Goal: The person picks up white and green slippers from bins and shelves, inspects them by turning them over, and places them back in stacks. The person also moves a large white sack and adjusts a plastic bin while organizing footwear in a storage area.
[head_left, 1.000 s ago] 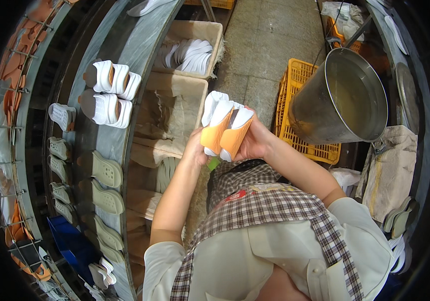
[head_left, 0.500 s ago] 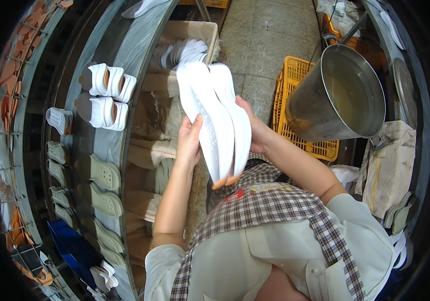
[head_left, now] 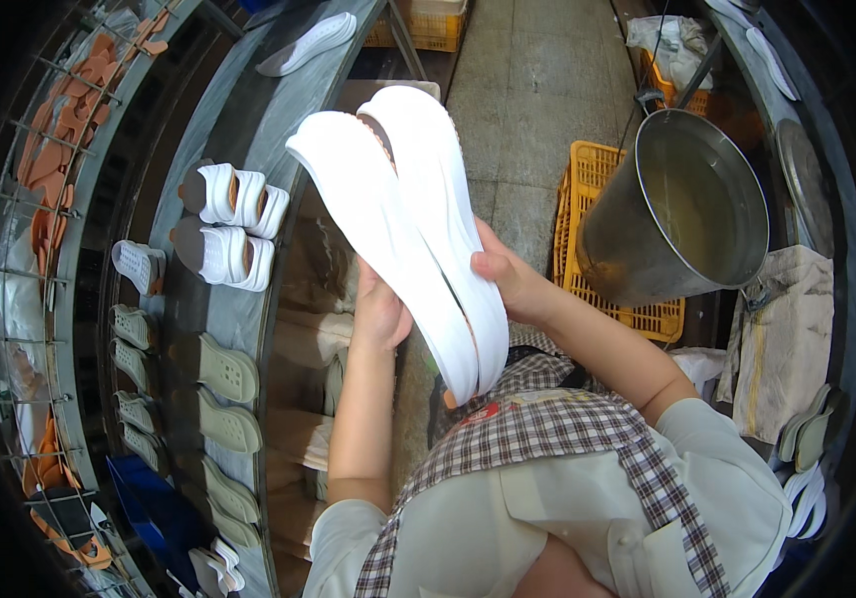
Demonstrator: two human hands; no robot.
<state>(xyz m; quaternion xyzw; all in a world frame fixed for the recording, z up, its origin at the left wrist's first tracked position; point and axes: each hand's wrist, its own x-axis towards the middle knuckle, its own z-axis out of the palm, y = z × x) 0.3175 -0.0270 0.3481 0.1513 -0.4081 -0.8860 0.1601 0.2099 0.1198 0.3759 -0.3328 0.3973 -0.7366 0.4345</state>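
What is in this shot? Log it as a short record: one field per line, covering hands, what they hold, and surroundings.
left hand: left hand grips the white shoes from the left side
right hand: right hand grips the same pair from the right
shoes: two white shoes pressed side by side, soles facing the camera, toes pointing up and away
left of hands: grey belt carrying white sandals and green soles
right of hands: metal bucket beside a yellow crate
clothing: checked apron

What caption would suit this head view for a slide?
Left hand and right hand hold a pair of white shoes soles-up beside a conveyor of sandals.
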